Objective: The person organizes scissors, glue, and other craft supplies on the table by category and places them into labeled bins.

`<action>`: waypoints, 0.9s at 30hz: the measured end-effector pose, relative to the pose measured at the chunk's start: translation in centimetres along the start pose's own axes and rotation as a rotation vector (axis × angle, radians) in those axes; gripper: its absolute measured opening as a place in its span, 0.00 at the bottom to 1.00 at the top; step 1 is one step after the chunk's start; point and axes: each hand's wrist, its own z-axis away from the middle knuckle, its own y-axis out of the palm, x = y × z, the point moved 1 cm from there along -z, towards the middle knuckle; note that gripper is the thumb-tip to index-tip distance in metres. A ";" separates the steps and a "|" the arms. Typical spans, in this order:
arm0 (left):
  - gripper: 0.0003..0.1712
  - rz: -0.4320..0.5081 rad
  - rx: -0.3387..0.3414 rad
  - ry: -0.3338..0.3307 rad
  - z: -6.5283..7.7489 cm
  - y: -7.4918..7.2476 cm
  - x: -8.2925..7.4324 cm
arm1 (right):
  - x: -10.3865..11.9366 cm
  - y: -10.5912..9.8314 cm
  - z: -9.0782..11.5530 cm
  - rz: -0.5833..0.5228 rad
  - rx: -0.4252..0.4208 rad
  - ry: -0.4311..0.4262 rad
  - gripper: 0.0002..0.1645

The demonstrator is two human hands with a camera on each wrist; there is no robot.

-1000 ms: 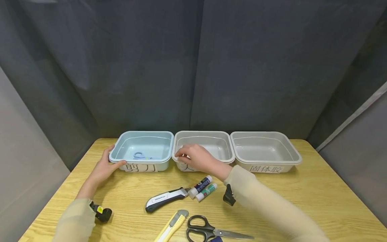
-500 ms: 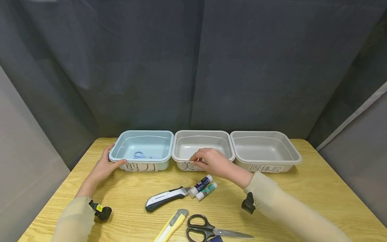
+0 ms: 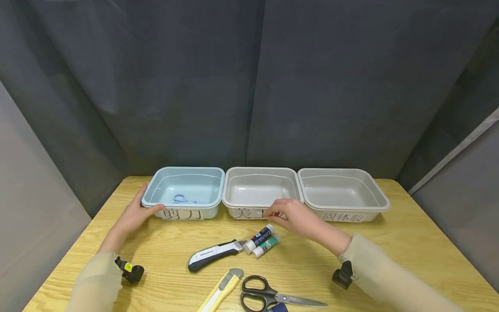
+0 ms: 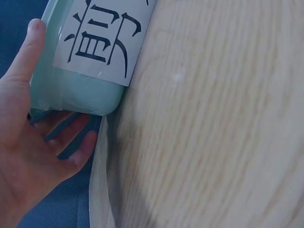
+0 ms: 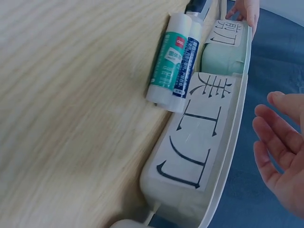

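My left hand [image 3: 134,215] holds the near left corner of the light blue bin [image 3: 213,208], thumb along its front rim and fingers against its left side. Inside that bin lies a small pair of blue-handled scissors [image 3: 180,199]. My right hand [image 3: 294,218] is in front of the middle grey bin [image 3: 238,172], overlapping its label in the head view. In the right wrist view its fingers are loosely bent with nothing between them. Just in front lie a dark blue glue stick [image 3: 259,238] and a green glue stick [image 3: 267,246], side by side.
A grey-and-black utility knife [image 3: 214,255] lies left of the glue sticks. Nearer are a yellow box cutter [image 3: 221,289], black-handled scissors [image 3: 269,296] and a dark blue cap-like end [image 3: 277,308]. Another grey bin [image 3: 343,172] stands at the right; a dark curtain [image 3: 249,86] hangs behind.
My right hand has moved right and nearer along the middle bin's front, from its left part toward its right. My left hand stays at the blue bin's corner.
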 end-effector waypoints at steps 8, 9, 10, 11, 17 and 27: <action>0.60 -0.003 0.001 -0.002 0.1 -0.2 -0.1 | -0.3 0.1 2.7 0.010 0.028 0.004 0.08; 0.60 -0.001 0.001 -0.001 0.1 -0.2 -0.1 | -0.3 0.1 3.0 0.006 0.032 0.008 0.08; 0.60 0.002 0.002 -0.001 0.1 -0.2 -0.1 | -0.3 0.1 3.3 0.001 0.032 0.007 0.08; 0.60 0.002 0.000 -0.001 0.1 -0.2 -0.1 | -0.2 0.0 3.6 -0.002 0.036 0.008 0.09; 0.60 0.009 -0.006 0.001 0.0 -0.3 0.1 | 0.4 0.0 5.3 -0.038 0.094 0.047 0.10; 0.59 0.022 -0.004 0.024 0.0 -0.2 0.4 | 0.8 0.7 8.0 -0.103 0.115 0.028 0.11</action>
